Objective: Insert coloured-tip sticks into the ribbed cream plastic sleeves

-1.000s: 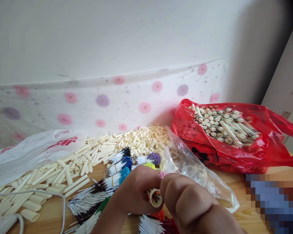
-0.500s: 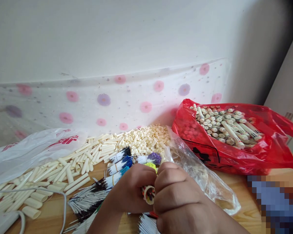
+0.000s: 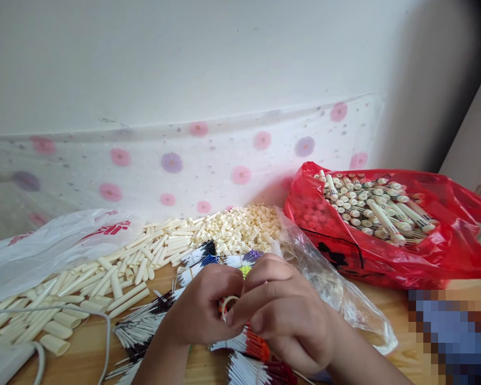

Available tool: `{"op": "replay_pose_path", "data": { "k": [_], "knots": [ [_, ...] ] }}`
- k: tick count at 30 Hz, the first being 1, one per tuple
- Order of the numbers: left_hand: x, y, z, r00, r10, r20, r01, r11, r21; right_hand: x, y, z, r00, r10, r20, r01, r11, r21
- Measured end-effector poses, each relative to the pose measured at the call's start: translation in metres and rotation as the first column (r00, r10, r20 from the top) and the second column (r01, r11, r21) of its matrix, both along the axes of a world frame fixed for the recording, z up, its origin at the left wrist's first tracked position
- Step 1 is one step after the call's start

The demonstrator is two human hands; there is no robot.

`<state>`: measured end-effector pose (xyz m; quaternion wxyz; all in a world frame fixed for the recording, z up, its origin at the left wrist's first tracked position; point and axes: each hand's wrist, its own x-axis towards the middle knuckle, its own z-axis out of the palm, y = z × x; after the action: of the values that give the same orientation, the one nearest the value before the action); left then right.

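My left hand [image 3: 206,305] is wrapped around a cream pen part [image 3: 225,307], its round open end facing me. Some orange shows inside that end; the rest is covered by fingers. Bent fingers of my right hand [image 3: 291,315] press against the rim, and its thumb is partly hidden. Below my hands lie white pen refills with orange-red ends [image 3: 256,342] and a bundle with dark red ends [image 3: 250,369]. Refills with dark ends [image 3: 144,326] spread by my left wrist. Behind my hands are bundles with black-blue ends [image 3: 198,254] and purple ends [image 3: 244,259].
Cream tubes [image 3: 120,280] lie at left, beside a pile of small slotted cream pieces [image 3: 242,230]. A red bag [image 3: 369,262] holds several assembled pen pieces [image 3: 385,214]. A clear bag [image 3: 340,291], a white bag [image 3: 64,235] and a grey cable [image 3: 106,342] lie around.
Both hands have shifted slightly left. My right hand has turned and loosened from a fist, its fingertips now at the pen part's rim. The orange-red refills have come into view beneath.
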<state>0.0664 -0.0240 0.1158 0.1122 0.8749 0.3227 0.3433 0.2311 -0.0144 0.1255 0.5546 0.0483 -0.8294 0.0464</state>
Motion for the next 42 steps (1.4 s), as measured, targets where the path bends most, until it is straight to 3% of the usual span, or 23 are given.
{"op": "replay_pose_path", "data": {
  "k": [4,7,13,25,30,42],
  "knots": [
    [0.002,-0.001,-0.001,1.000,0.027,-0.007,-0.027,1.000,0.000,-0.003,0.003,-0.002,0.996,0.094,-0.010,-0.095,0.991,-0.094],
    [0.005,-0.003,0.002,0.999,0.042,-0.019,-0.041,0.999,0.013,-0.003,0.007,-0.002,0.990,0.139,-0.035,-0.141,0.987,-0.077],
    [0.004,-0.005,0.010,0.999,0.043,0.001,-0.043,0.996,0.073,-0.001,0.010,-0.004,0.998,0.066,-0.007,-0.066,0.997,-0.046],
    [-0.003,-0.001,0.006,0.997,0.012,0.073,-0.026,0.981,0.192,-0.008,0.011,-0.008,1.000,-0.002,0.022,0.001,0.999,0.044],
    [-0.004,-0.001,0.006,0.997,-0.012,0.081,-0.006,0.976,0.218,-0.005,0.011,-0.010,0.995,-0.089,0.038,0.089,0.996,0.001],
    [-0.006,0.001,0.004,0.996,-0.073,0.058,0.059,0.976,0.211,-0.003,0.012,-0.009,0.991,-0.086,0.102,0.085,0.996,0.007]
  ]
}}
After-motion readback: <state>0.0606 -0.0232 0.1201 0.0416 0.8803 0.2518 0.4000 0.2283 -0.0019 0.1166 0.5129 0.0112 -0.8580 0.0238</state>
